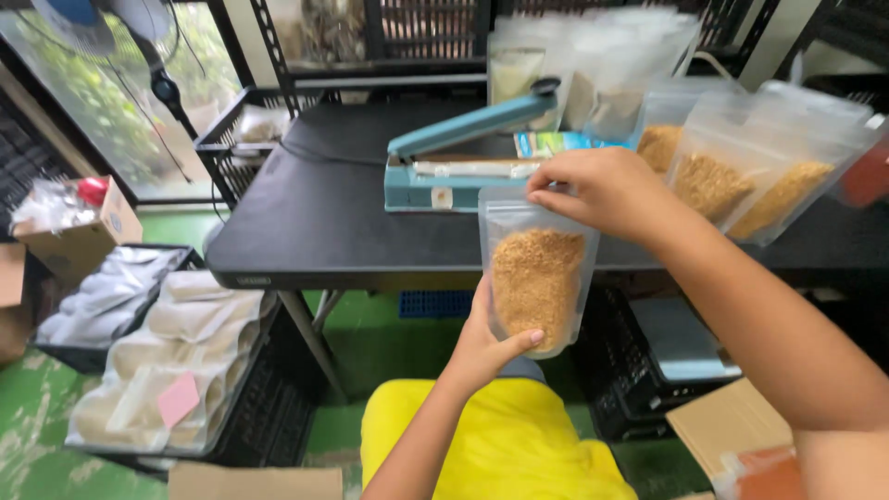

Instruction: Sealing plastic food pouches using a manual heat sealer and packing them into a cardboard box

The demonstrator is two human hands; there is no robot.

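A clear plastic stand-up pouch (537, 278), about two-thirds full of coarse golden-brown granules, hangs upright in the air just in front of the near edge of the black counter (315, 222), over the person's yellow-clad lap. The left hand (486, 347) cups its rounded bottom, grip closed on the pouch with the thumb across the lower front; the right hand (597, 190) pinches its flat, glossy top edge, grip narrow and holding that strip. Just behind the top edge sits a teal impulse sealer (454, 171) with its arm raised, and the matte counter to its left lies open to the rounded corner. Filled pouches (741, 176) lean in a row at the right. Below left, black crates (185, 370) hold soft, pale filled bags, leaving a narrow green floor gap beside the counter leg
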